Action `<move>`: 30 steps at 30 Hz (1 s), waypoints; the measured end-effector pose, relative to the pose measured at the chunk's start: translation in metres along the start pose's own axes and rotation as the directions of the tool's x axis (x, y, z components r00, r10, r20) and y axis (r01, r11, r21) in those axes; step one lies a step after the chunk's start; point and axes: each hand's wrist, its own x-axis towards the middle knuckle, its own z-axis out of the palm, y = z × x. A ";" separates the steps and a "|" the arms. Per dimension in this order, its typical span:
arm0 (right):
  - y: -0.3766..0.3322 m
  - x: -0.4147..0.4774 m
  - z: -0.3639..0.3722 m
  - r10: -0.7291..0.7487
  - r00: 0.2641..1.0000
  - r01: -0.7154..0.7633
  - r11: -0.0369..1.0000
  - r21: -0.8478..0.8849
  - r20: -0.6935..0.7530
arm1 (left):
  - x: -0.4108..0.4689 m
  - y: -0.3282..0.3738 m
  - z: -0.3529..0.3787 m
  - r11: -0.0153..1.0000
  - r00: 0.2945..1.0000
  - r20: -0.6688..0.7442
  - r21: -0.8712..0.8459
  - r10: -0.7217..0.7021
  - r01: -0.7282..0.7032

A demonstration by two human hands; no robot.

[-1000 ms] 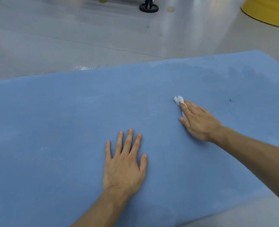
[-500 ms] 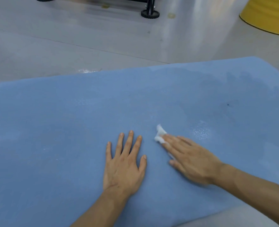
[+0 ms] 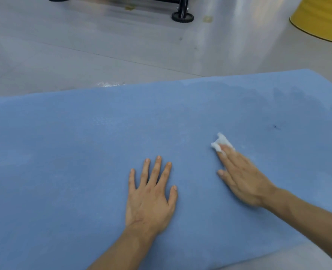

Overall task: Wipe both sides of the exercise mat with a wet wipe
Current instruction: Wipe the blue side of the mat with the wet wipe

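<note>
I note a grey floor [image 3: 83, 45] across the upper frame. A black wheeled frame [image 3: 182, 16] stands at top centre and a yellow rounded object [image 3: 321, 20] at the upper right, both well apart from the work. Nothing lies on the exercise mat [image 3: 63, 152] between my view and the hands.

The mat is blue and lies flat, filling the lower frame. Its long axis runs left to right, and its far edge rises slightly toward the right. Darker damp patches [image 3: 297, 100] show at its upper right (a small dark speck [image 3: 275, 127] sits below them).

The left hand [image 3: 151, 195] lies palm down at lower centre, fingers spread. The right hand [image 3: 243, 182], somewhat blurred, has its fingers straight and close together. Its fingertips press the wet wipe [image 3: 220, 144], a white wad on the mat right of centre. The wad pokes out beyond the fingertips toward the upper left.
</note>
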 end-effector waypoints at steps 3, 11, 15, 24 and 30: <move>-0.047 -0.024 0.007 -0.147 0.985 0.148 0.989 -0.006 0.089 | 0.000 0.000 -0.001 1.000 1.000 0.005 0.001 -0.003 0.003; 0.008 -0.026 0.010 0.100 0.994 -0.103 0.987 -0.120 -0.031 | -0.001 -0.001 -0.001 1.000 1.000 0.012 0.005 0.002 -0.002; 0.055 -0.015 0.008 0.302 0.942 -0.320 0.940 -0.117 -0.143 | -0.002 -0.001 -0.001 1.000 1.000 0.012 0.010 0.000 0.000; 0.010 0.022 0.018 0.064 0.991 -0.064 0.998 0.004 -0.120 | -0.001 0.000 -0.002 1.000 1.000 0.017 0.024 0.000 0.000; -0.056 0.021 0.027 -0.210 0.978 0.210 0.977 -0.045 -0.002 | -0.001 0.000 -0.003 1.000 1.000 0.026 0.024 -0.004 0.004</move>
